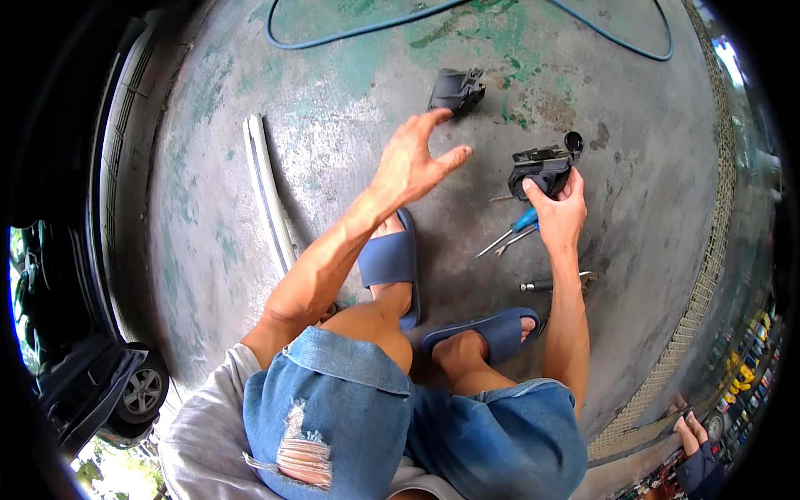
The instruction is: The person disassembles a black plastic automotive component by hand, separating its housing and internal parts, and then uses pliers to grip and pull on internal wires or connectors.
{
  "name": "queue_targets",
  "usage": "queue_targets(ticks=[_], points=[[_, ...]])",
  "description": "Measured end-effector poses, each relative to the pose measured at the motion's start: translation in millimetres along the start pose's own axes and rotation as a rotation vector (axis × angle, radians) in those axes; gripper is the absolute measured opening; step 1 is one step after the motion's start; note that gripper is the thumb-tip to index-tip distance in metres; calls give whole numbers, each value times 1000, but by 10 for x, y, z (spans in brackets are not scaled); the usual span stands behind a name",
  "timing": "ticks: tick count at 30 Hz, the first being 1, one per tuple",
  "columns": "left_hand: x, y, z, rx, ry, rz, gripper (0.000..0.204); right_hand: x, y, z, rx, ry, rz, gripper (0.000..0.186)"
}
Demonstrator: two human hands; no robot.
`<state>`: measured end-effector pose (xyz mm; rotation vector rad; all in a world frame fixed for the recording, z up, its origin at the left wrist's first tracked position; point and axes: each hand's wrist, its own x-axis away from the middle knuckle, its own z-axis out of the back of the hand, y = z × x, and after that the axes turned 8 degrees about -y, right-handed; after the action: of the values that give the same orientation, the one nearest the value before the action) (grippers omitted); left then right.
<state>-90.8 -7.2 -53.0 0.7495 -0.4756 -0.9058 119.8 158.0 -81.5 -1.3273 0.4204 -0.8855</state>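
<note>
My left hand (408, 167) is open, thumb and fingers apart, its fingertips just below a dark grey plastic part (454, 87) on the worn concrete floor; I cannot tell whether they touch it. My right hand (560, 212) grips a black mechanical part (540, 173) with a small round piece at its top, thumb across its front. Below that part lie a blue-handled tool (524, 220) and a slim metal tool (508, 245). A dark-handled tool (537, 285) lies partly hidden behind my right forearm.
A long white strip (263, 183) lies left of my sandalled feet. A blue hose (350, 35) loops across the top. A dark car with a wheel (142, 387) stands left. A grate (718, 167) runs along the right. Another person's bare legs (692, 437) show at lower right.
</note>
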Motion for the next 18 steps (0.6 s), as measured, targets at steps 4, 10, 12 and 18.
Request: queue_targets(ticks=[4,10,12,18], points=[[-512,-118,195,-135,26,-77,91,-422,279,74,246,124,109,83],[-1130,-446,251,-238,-223,-253,107,-509,188,-71,480,126,119,82],[-1237,-436,220,-246,-363,-253,105,-459,119,-86,541,111,99,82],[-1375,-416,96,-212,-389,-273,77,-443,145,-135,578,107,154,81]])
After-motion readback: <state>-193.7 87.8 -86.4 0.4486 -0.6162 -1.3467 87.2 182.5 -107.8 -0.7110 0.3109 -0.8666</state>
